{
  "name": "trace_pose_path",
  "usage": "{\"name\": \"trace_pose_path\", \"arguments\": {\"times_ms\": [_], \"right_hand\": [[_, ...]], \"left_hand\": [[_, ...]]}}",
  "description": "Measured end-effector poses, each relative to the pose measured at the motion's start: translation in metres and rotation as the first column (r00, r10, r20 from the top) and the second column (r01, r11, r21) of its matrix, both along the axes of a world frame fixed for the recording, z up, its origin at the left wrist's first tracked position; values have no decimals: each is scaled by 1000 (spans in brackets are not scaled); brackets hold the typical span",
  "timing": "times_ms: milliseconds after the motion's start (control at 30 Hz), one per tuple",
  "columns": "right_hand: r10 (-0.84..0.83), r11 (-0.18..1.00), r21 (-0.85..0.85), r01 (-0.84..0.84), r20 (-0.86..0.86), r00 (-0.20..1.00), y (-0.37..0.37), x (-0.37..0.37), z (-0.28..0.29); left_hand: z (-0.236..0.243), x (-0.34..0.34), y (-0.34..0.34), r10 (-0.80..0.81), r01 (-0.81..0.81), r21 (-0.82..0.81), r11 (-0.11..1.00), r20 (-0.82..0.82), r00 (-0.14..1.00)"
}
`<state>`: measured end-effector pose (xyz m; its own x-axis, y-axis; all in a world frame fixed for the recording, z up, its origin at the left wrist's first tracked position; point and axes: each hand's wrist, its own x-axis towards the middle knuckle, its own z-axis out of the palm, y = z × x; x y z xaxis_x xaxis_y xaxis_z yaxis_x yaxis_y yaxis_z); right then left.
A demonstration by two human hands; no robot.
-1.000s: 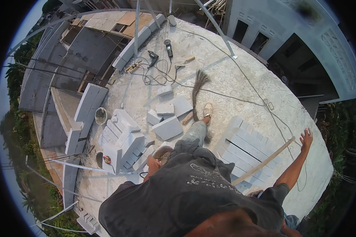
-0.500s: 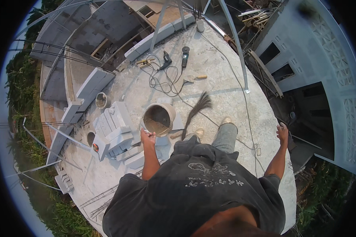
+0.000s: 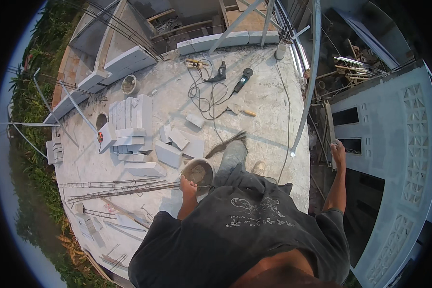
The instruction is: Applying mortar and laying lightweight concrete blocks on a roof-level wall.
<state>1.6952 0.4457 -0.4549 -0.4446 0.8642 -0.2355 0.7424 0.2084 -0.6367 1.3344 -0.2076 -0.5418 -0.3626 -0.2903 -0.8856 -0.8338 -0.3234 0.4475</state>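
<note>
My left hand is closed on the rim of a grey bucket, which hangs beside my left leg. Some grey mortar-like stuff lies in its bottom. Held out in the air on the right, my right hand has its fingers loosely apart and carries nothing. Next to my left boot a dark bristle broom lies on the concrete, partly covered by my leg. Pale cut blocks are scattered just beyond the bucket, beside a stack of whole blocks.
An angle grinder, a drill and looping cords lie ahead, near a tool with a wooden handle. Rebar stretches along the left. A smaller bucket stands by the low block wall. A metal post rises near the right edge.
My body has turned and moved forward. The bucket has come with my left hand, closer to my leg, uncovering the cut blocks. My right hand stays out to the side.
</note>
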Motion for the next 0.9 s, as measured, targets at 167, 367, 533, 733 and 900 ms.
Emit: {"name": "trace_pose_path", "arguments": {"times_ms": [167, 367, 533, 733, 900], "right_hand": [[18, 963, -262, 59, 281, 959, 11, -98, -11], [279, 957, -138, -255, 199, 939, 76, -250, -77], [658, 750, -93, -654, 12, 753, 16, -506, -24], [776, 619, -62, -783, -100, 622, -9, -665, -28], [666, 745, -80, -662, 134, 734, 37, -696, -89]], "left_hand": [[37, 117, 26, 267, -254, -151, 955, 71, 961], [85, 142, 13, 435, -412, -304, 859, 10, 900], [98, 97, 7, 519, -513, -384, 768, -97, 849], [76, -31, 7, 605, -624, -240, 744, -154, 781], [82, -179, 7, 658, -661, -218, 718, -96, 747]]}}
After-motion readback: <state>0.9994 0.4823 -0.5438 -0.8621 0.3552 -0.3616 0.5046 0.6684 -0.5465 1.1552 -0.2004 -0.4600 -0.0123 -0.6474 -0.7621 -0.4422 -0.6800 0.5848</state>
